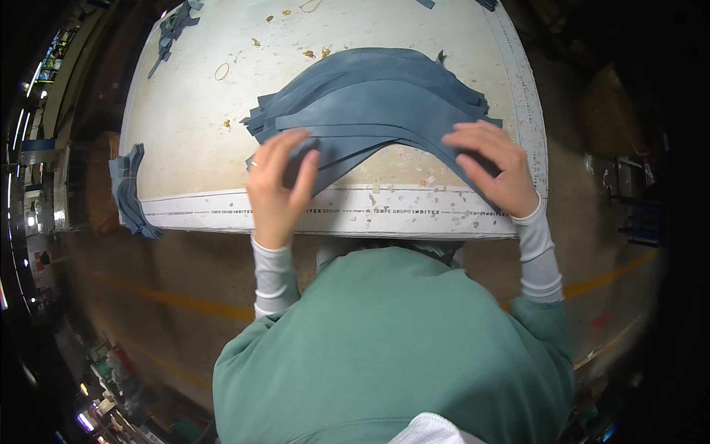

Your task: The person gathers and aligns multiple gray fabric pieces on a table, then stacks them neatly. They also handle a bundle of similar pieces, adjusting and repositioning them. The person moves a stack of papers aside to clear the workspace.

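A fanned stack of arched blue-grey sheet pieces [370, 107], like leather or fabric, lies on the white table in front of me. Their edges overlap in layers, with ends sticking out at both sides. Over the stack's near left end is my left hand [277, 185], thumb and fingers apart. My right hand [497, 164] is at the near right end, its thumb also spread from lightly bent fingers. Neither hand visibly grips a piece. Whether the fingertips press on the top layer I cannot tell.
The white table [192, 140] has a printed strip along its near edge. A bundle of blue-grey pieces [129, 192] hangs over its left edge. More strips [174, 33] lie at the far left corner. A rubber band [222, 71] and small scraps [399, 177] dot the tabletop.
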### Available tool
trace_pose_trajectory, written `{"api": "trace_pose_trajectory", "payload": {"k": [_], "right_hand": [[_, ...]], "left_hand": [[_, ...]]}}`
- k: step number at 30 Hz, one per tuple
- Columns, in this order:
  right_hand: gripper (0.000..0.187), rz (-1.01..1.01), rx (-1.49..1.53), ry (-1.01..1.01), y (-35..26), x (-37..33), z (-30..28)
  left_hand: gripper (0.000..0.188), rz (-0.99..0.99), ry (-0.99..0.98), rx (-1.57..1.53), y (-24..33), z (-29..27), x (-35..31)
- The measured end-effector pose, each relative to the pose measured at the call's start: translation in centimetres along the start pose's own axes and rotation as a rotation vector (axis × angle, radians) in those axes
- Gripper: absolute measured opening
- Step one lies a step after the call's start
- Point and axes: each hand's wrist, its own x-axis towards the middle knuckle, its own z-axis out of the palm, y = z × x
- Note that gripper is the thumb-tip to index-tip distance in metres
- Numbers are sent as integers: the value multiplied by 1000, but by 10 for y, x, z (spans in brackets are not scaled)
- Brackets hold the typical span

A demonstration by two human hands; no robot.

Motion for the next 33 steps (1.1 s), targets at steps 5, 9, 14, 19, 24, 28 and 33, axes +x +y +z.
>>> {"api": "trace_pose_trajectory", "payload": {"k": [5, 9, 14, 19, 24, 28, 33], "right_hand": [[40, 408, -77, 354, -3, -14, 25], [52, 379, -307, 415, 4, -24, 47], [31, 186, -390, 516, -4, -19, 45], [20, 289, 65, 347, -23, -34, 31], [28, 517, 296, -2, -31, -48, 34], [24, 439, 245, 85, -33, -44, 35], [21, 388, 197, 242, -21, -27, 21]], "left_hand": [[34, 174, -162, 181, -23, 3, 46], [37, 84, -191, 191, -33, 13, 58], [19, 197, -60, 57, -31, 6, 49], [11, -148, -324, -158, -24, -34, 21], [11, -289, -592, -97, -32, -54, 3], [9, -287, -569, -90, -29, -55, 4], [7, -152, -452, -123, -17, -49, 24]]}}
